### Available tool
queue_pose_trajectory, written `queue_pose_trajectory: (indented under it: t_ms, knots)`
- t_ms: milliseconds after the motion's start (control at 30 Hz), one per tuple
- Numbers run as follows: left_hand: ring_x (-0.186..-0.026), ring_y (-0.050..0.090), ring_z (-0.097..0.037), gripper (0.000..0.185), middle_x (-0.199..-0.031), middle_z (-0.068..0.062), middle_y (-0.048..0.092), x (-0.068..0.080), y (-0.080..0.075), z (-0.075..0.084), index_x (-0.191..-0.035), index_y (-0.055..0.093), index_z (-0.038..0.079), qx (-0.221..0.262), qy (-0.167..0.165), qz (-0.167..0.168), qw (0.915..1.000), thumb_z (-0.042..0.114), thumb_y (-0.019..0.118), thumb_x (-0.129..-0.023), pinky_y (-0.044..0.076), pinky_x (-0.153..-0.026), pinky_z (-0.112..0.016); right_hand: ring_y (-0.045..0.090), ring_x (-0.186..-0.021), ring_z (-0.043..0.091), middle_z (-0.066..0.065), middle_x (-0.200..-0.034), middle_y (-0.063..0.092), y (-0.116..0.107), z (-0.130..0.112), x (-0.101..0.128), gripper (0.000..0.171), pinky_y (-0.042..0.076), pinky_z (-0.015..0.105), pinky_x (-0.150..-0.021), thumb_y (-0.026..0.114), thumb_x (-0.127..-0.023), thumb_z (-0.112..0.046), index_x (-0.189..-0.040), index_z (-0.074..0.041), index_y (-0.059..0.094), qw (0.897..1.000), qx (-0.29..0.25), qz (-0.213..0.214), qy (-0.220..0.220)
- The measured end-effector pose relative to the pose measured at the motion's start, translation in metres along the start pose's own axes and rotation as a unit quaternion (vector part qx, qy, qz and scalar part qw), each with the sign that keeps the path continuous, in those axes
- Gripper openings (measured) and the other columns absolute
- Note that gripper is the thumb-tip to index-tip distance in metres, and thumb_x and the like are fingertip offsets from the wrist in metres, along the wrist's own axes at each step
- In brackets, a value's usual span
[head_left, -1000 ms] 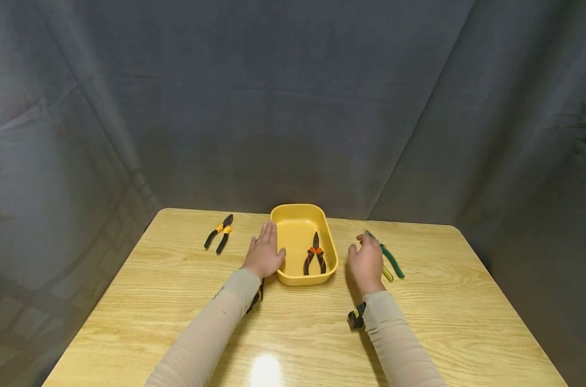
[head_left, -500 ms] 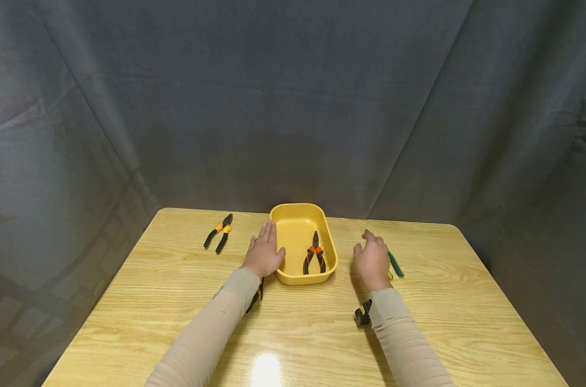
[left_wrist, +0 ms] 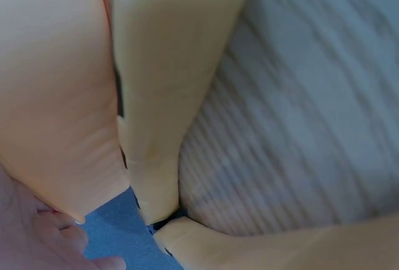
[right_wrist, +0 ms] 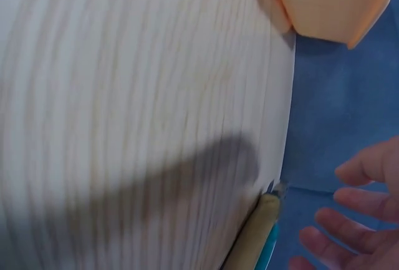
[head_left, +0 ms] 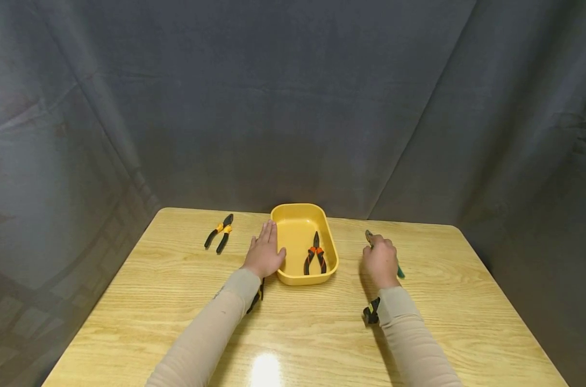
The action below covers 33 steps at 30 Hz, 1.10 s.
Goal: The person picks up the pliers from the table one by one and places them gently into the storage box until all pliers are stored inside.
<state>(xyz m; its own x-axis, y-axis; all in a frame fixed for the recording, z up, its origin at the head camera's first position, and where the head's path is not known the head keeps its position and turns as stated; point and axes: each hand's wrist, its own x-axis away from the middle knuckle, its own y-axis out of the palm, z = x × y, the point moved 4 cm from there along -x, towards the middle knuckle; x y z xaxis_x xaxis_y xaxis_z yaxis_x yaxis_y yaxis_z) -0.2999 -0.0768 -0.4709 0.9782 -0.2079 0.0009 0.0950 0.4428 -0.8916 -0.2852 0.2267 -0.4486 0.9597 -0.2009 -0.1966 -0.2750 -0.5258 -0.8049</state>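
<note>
A yellow plastic tray [head_left: 299,280] sits at the table's back edge. Along its left rim lies my left hand [head_left: 265,256], fingers straight and thumb at the inner side. Inside the tray are black-and-orange pliers [head_left: 316,252], handles spread. My right hand [head_left: 382,263] is over another pair of pliers at the right, hiding most of it; the metal head [head_left: 369,236] and a green handle end [head_left: 400,272] show. In the right wrist view, the fingers [right_wrist: 349,226] are spread beside the pliers' yellow and green handles [right_wrist: 252,236], apart from them.
Black-and-yellow pliers [head_left: 219,234] lie left of the tray, handles parted. Dark grey cloth [head_left: 293,107] hangs behind the wooden table [head_left: 312,338]. A blurred cream forked shape [left_wrist: 168,95] fills much of the left wrist view; its kind is unclear.
My right hand has moved right and slightly forward over the green-handled pliers, covering more of them. My left hand, the tray and the other pliers have stayed put.
</note>
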Motion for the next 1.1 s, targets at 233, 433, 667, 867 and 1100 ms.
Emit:
queue_pose_trajectory:
  t_ms: [233, 433, 667, 867, 1100]
  knots:
    - [-0.156, 0.0, -0.027, 0.075, -0.17, -0.013, 0.001, 0.001, 0.0, 0.001, -0.162, 0.006, 0.002, -0.006, -0.003, -0.002, 1.0, 0.037, 0.044, -0.107, 0.01, -0.123, -0.055, 0.056, -0.101, 0.053, 0.036, -0.116, 0.056, -0.007, 0.007, 0.0, 0.038, 0.05, 0.06, -0.074, 0.051, -0.101, -0.009, -0.133, 0.012, 0.054, 1.0, 0.015, -0.009, 0.008]
    - [-0.156, 0.0, -0.027, 0.075, -0.17, -0.014, 0.001, 0.002, 0.0, 0.003, -0.162, 0.006, 0.001, 0.0, 0.002, 0.0, 1.0, 0.036, 0.044, -0.107, 0.011, -0.123, -0.056, 0.055, -0.101, 0.054, 0.037, -0.118, 0.054, -0.011, 0.013, -0.003, 0.04, 0.049, 0.06, -0.073, 0.051, -0.101, -0.012, -0.135, 0.011, 0.053, 0.999, 0.023, -0.014, 0.026]
    - [-0.156, 0.0, -0.027, 0.075, -0.17, -0.013, 0.0, 0.002, -0.001, 0.002, -0.162, 0.005, 0.002, -0.006, -0.001, 0.0, 1.0, 0.036, 0.044, -0.108, 0.011, -0.123, -0.055, 0.052, -0.107, 0.055, 0.037, -0.123, 0.051, -0.01, 0.023, -0.006, 0.041, 0.048, 0.062, -0.08, 0.053, -0.102, -0.013, -0.135, 0.011, 0.051, 0.998, 0.025, -0.028, 0.044]
    - [-0.156, 0.002, -0.028, 0.075, -0.17, -0.015, 0.002, 0.004, -0.003, 0.003, -0.162, 0.008, 0.001, 0.002, 0.007, 0.002, 1.0, 0.036, 0.044, -0.107, 0.011, -0.123, -0.057, 0.052, -0.107, 0.055, 0.038, -0.123, 0.051, -0.01, 0.027, -0.007, 0.04, 0.048, 0.062, -0.078, 0.049, -0.101, -0.01, -0.135, 0.012, 0.052, 0.998, 0.028, -0.031, 0.051]
    - [-0.156, 0.001, -0.027, 0.075, -0.17, -0.014, 0.002, 0.003, -0.004, 0.003, -0.162, 0.005, 0.002, -0.002, 0.005, 0.0, 1.0, 0.036, 0.044, -0.108, 0.011, -0.123, -0.055, 0.051, -0.108, 0.056, 0.038, -0.121, 0.052, -0.011, 0.027, -0.006, 0.04, 0.047, 0.064, -0.082, 0.049, -0.099, -0.01, -0.132, 0.012, 0.052, 0.997, 0.032, -0.035, 0.059]
